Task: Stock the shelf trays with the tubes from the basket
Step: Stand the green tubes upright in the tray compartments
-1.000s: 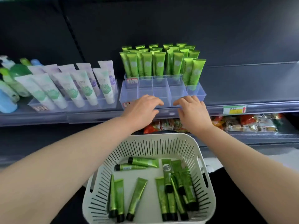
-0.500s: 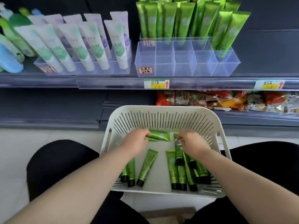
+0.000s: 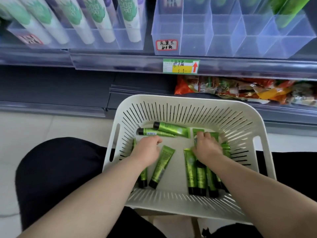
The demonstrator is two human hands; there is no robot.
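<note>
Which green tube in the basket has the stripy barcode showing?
The tube lying crosswise beyond the left hand, nearer of the two at the far end of the basket. A white barcode sits by its black cap; others show none.

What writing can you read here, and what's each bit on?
"护手霜", handwritten: price tag on the shelf rail, beside a red arrow.
Second line "护手霜", first line unclear: red-bordered label on the divided tray.
Blurred, unreadable: left tray label, print on the white tubes, barcode on a green tube.
</note>
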